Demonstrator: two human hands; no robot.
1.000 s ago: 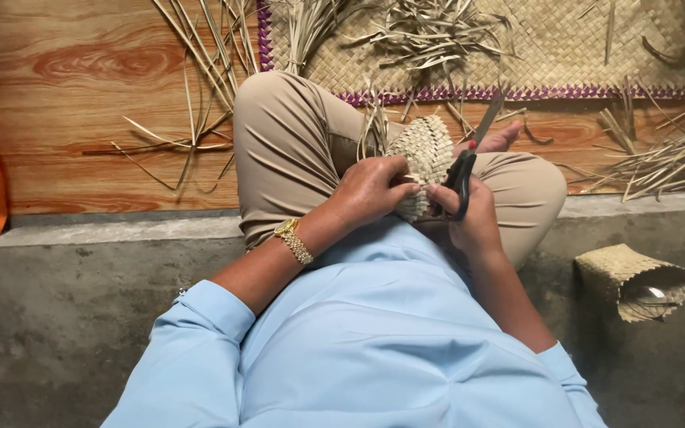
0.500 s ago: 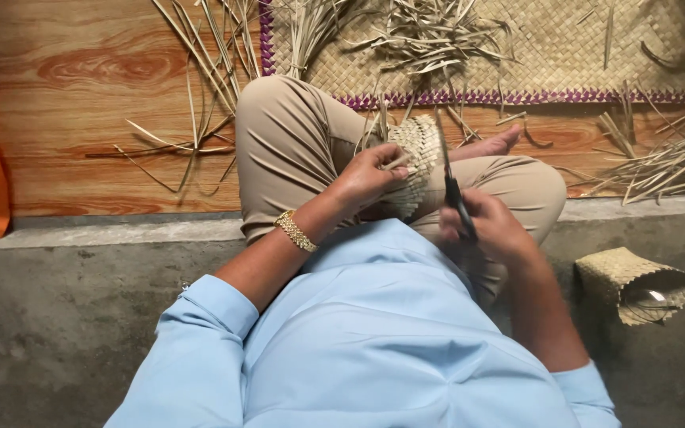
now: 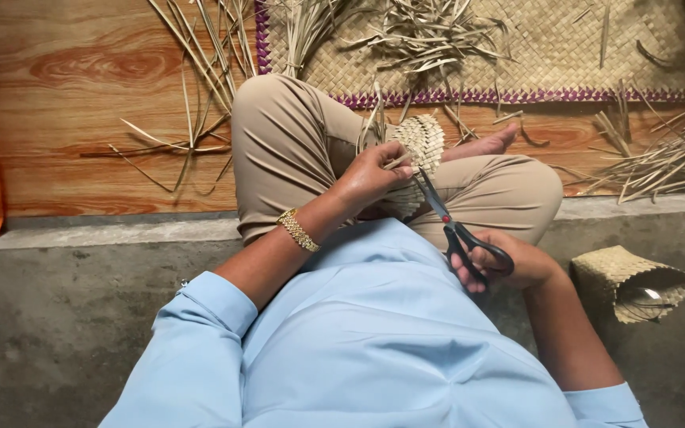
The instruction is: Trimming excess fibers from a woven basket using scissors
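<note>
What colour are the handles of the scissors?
Black, seen in the head view: the scissors have black handles, held in the right hand.

Counting as it stands: two hands at work, the left hand [image 3: 370,174] and the right hand [image 3: 509,265]. One pair of black scissors [image 3: 457,230]. Two small woven baskets, the basket on the lap [image 3: 422,143] and the basket on the concrete [image 3: 624,277]. One woven mat [image 3: 564,47]. One gold bracelet [image 3: 297,230]. Loose straw strips [image 3: 200,71]: too many to count.
</note>
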